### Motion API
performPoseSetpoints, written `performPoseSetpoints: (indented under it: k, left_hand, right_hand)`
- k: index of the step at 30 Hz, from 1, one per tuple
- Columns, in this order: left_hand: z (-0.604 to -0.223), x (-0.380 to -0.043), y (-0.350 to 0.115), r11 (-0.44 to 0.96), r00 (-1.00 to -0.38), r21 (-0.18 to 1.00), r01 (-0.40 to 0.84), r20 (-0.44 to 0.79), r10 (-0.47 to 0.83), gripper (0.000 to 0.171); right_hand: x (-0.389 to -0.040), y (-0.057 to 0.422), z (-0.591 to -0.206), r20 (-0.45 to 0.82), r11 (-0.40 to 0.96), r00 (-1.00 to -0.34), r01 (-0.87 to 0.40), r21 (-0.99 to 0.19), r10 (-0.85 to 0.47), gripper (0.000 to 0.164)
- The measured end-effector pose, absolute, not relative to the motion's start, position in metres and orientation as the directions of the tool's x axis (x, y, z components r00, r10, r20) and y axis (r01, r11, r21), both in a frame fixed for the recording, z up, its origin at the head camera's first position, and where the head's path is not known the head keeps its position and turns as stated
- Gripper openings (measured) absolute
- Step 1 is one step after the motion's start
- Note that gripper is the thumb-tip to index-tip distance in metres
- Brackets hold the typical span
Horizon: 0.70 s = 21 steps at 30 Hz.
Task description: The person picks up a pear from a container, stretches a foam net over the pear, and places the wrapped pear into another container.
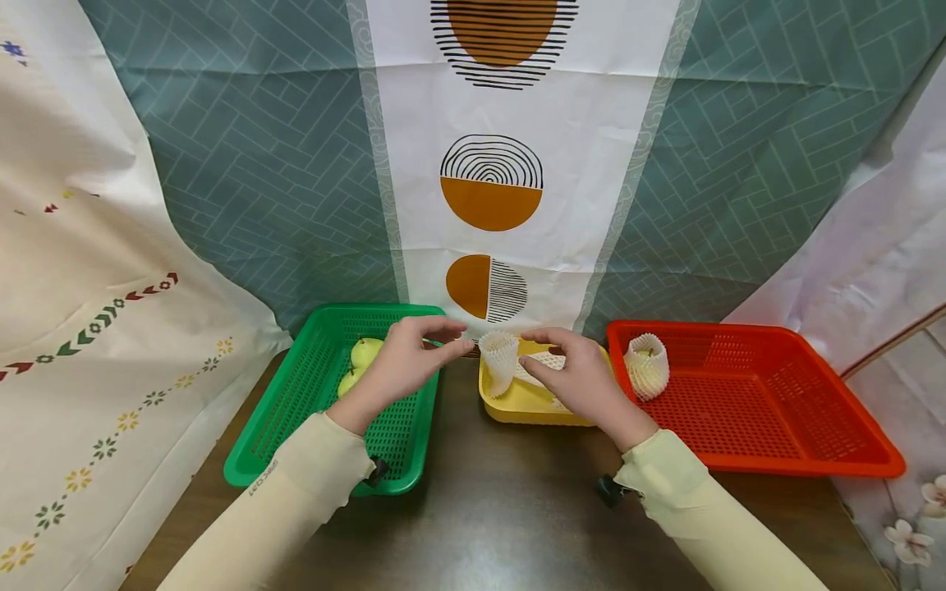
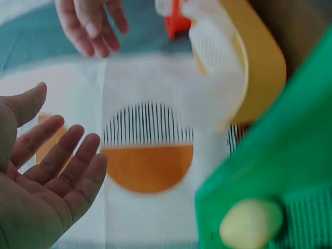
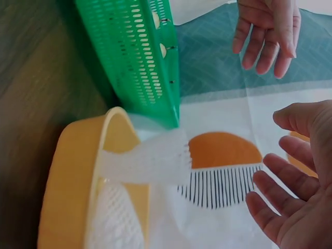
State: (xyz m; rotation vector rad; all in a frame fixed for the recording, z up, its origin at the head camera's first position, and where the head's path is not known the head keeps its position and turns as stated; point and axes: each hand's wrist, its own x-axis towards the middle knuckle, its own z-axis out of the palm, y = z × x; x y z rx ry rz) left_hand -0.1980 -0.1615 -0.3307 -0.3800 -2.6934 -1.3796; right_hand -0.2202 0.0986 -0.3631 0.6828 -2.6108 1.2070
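My left hand (image 1: 409,359) hovers between the green basket (image 1: 424,443) and the yellow container (image 1: 510,410), fingers apart and nothing in them. Opposite it, my right hand (image 1: 576,373) hangs over the right part of the yellow container, also holding nothing. A white foam net sleeve (image 1: 500,361) stands upright in that container, between the two hands; in the right wrist view the sleeve (image 3: 150,158) juts over the rim, apart from the fingers. More white foam netting (image 1: 543,365) lies beside it. Round yellow-green fruits (image 1: 366,353) sit in the green basket, partly behind my left hand.
To the right is a red basket (image 1: 813,460), where one fruit in a foam sleeve (image 1: 647,369) stands at the left end. All stand on a dark wooden table (image 1: 502,509). A patterned cloth (image 1: 488,107) hangs directly behind the baskets.
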Motion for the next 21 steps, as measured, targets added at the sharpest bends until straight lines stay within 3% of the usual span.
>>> performPoseSetpoints:
  k: [14, 21]
  left_hand:
    - [-0.337, -0.196, -0.279, 0.629, -0.986, 0.762, 0.153, 0.164, 0.04, 0.045]
    - [-0.352, -0.196, -0.331, 0.68, -0.99, 0.725, 0.11, 0.139, 0.012, 0.043]
  right_hand:
    - [-0.236, 0.043, -0.363, 0.285, 0.489, -0.867, -0.471, -0.734, -0.408, 0.041]
    - [-0.238, 0.008, -0.373, 0.277, 0.472, -0.834, -0.51, -0.719, -0.477, 0.051]
